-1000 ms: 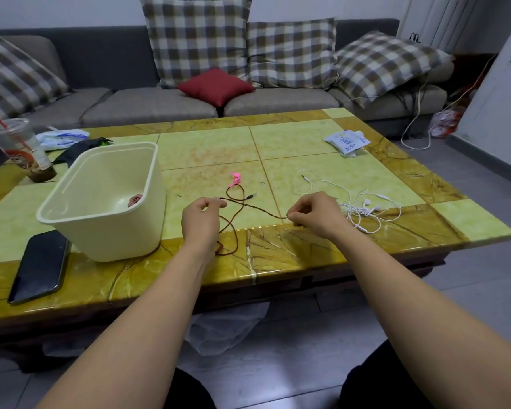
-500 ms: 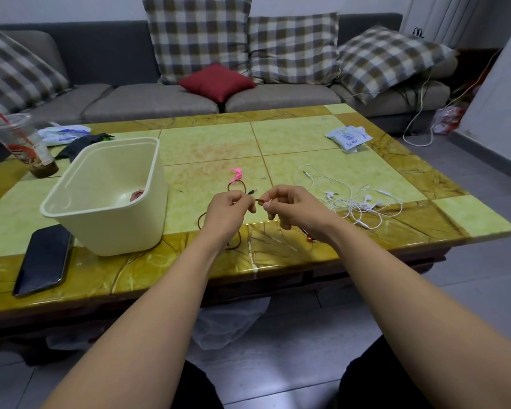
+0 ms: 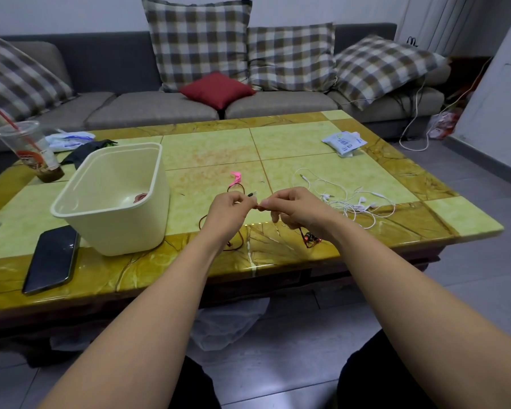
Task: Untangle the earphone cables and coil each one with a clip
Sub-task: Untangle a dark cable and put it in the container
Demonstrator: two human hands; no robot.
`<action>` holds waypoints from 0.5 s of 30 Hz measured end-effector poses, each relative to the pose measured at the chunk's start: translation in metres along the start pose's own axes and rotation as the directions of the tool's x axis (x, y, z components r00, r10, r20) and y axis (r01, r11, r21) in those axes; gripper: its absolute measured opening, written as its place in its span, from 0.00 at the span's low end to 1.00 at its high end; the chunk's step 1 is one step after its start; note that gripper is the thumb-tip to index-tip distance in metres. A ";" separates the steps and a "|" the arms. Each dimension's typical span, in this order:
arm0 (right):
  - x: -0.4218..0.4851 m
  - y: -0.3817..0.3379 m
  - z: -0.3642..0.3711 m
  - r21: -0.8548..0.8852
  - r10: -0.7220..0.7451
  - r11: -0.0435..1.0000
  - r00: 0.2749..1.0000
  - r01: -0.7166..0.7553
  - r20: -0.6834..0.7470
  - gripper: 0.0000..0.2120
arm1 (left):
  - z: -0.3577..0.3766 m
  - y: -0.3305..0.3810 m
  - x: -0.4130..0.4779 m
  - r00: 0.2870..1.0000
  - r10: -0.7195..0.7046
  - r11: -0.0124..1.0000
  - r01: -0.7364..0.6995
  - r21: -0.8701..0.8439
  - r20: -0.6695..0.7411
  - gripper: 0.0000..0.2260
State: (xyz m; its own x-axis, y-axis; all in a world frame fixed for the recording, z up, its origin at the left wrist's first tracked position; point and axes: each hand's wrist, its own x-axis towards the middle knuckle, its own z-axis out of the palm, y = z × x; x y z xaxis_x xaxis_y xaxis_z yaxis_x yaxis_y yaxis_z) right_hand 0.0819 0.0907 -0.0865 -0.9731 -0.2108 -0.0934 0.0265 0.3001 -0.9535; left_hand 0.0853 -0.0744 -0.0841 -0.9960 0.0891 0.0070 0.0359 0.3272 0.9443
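Near the front edge of the counter (image 3: 219,149), the left hand (image 3: 229,211) and the right hand (image 3: 295,208) meet just above the surface. Their fingers (image 3: 267,205) are drawn in narrow, each hand pinching a short stretch of the dark red earphone cable (image 3: 235,186). The rest of that cable trails on the counter. One loop lies beyond the hands, beside the pink clip (image 3: 236,177), and the jack plug (image 3: 252,193) pokes out just past the left thumb. More cable curves under the left wrist, and the red earbuds (image 3: 310,239) rest below the right wrist.

The cable looks thin, light and limp. It will likely sag wherever it is unsupported and snag on its own loops. Pulling hard would probably tighten any knot and strain the joints at the plug and the buds. A fingertip pinch on the cord itself, close to a crossing, seems the sensible hold, feeding slack through and not tugging the ends. For coiling, one end could be anchored in one hand while the other hand lays even turns.

The white earphones (image 3: 351,202) lie in a loose tangle to the right, apart from the red cable. They look equally fine and springy. The clip is small and likely needs a firm squeeze at its tail.
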 end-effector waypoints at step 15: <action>-0.008 -0.008 -0.001 0.241 -0.016 0.971 0.995 -0.009 0.101 0.07 | -0.002 0.009 -0.007 1.000 0.016 0.999 -0.017 -0.044 -0.019 0.06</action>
State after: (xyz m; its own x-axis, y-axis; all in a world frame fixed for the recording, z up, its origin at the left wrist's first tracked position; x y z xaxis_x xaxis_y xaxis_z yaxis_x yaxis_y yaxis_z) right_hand 0.0894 0.0909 -0.0775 -0.9453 -0.3080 -0.1070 0.0899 0.0692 -0.9935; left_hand 0.0928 -0.0741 -0.0751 -0.9967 0.0765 0.0286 0.0493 0.2842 0.9575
